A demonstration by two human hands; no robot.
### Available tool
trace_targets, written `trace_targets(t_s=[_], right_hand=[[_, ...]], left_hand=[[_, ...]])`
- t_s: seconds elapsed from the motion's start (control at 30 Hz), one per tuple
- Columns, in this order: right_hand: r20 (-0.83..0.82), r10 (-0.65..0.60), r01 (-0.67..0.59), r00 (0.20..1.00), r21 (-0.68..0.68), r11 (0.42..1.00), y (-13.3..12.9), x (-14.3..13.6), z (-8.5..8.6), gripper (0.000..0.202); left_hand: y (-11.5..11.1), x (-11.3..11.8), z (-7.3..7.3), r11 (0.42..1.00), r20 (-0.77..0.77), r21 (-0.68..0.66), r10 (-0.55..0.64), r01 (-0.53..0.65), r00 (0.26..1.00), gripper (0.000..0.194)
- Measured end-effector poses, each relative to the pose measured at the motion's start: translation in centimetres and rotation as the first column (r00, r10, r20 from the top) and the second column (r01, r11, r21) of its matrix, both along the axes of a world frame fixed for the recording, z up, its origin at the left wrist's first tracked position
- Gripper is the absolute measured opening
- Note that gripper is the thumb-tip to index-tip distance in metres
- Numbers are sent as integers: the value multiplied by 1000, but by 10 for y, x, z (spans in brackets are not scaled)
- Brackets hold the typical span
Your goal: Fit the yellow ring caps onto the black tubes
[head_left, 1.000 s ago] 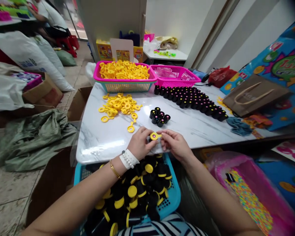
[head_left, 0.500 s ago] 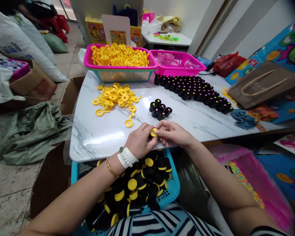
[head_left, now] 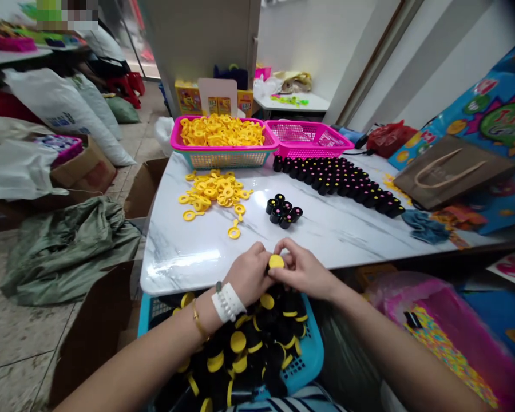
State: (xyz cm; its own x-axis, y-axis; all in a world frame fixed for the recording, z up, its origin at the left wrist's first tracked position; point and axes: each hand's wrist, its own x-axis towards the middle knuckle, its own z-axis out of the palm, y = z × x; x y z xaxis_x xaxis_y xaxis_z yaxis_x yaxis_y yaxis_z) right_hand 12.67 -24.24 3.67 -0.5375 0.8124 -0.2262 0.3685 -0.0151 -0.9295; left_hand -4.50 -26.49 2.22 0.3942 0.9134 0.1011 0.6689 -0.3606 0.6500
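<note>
My left hand (head_left: 251, 273) is closed around a small black piece with a round yellow cap (head_left: 276, 261), above the table's front edge. From the other side my right hand (head_left: 302, 269) pinches the same capped piece; most of its black body is hidden by the fingers. Several black cylinders (head_left: 284, 210) with pink or yellow dots on top stand in a small cluster beyond my hands. Left of them lies a loose pile of yellow ring-shaped pieces with tabs (head_left: 217, 189). Below my hands, a blue basket (head_left: 315, 355) holds many black cylinders with yellow caps.
A pink basket (head_left: 227, 149) heaped with yellow rings stands at the back, beside another pink basket (head_left: 309, 150). Rows of black cylinders (head_left: 339, 180) fill the table's right part, near a brown paper bag (head_left: 450, 171). A pink-lined container (head_left: 463, 343) of colourful small pieces is at lower right.
The piece in my hands showed a yellow ring with a pink centre; now a plain yellow cap faces up. The view has shifted, so the table sits lower and further right.
</note>
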Motion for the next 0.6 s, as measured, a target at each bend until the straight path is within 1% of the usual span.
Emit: trace_targets(t_s=[0.03, 0.1, 0.13, 0.17, 0.2, 0.23, 0.3, 0.33, 0.37, 0.4, 0.43, 0.5, 0.57, 0.6], right_hand=[[27, -7, 5, 1000, 72, 997, -12, 0, -1, 25], [47, -21, 12, 999, 180, 984, -35, 1, -4, 25], [45, -11, 2, 999, 200, 980, -43, 2, -5, 29], [39, 8, -16, 999, 199, 980, -49, 3, -6, 33], [31, 29, -34, 999, 185, 982, -52, 5, -8, 36], [22, 43, -46, 999, 168, 985, -52, 7, -9, 36], [4, 30, -30, 1000, 150, 988, -47, 11, -13, 27], [-8, -3, 4, 1000, 144, 990, -42, 12, -15, 22], [-24, -45, 48, 999, 134, 990, -37, 12, -17, 21], [-42, -87, 91, 995, 120, 989, -32, 12, -18, 22], [-62, -126, 132, 990, 106, 986, -26, 11, -19, 24], [-102, -194, 204, 976, 92, 975, -16, 7, -17, 25], [-125, -246, 257, 961, 83, 963, -6, 2, -13, 29], [-134, -252, 261, 958, 52, 964, -1, 0, -10, 33]], left_hand=[[-7, -4, 3, 998, -9, -12, -59, 58, 998, 20], [-17, -17, 10, 989, -30, -1, -148, 148, 989, 46], [-18, -26, 13, 986, -47, 35, -159, 160, 986, 57], [-16, -36, 16, 986, -70, 89, -138, 144, 988, 64], [-11, -46, 17, 983, -99, 156, -85, 100, 991, 65], [-4, -55, 16, 974, -130, 222, -9, 38, 991, 63], [12, -67, 11, 947, -183, 311, 141, -78, 973, 49], [18, -70, 7, 938, -198, 327, 185, -113, 963, 38], [23, -70, 3, 934, -202, 332, 204, -129, 958, 26], [25, -68, -1, 934, -196, 335, 202, -128, 960, 15], [25, -64, -3, 933, -183, 340, 186, -116, 965, 10], [21, -52, -4, 930, -127, 356, 141, -88, 982, 14], [14, -37, 0, 932, -37, 357, 90, -71, 995, 14], [11, -30, 4, 936, 10, 349, 54, -55, 998, 13]])
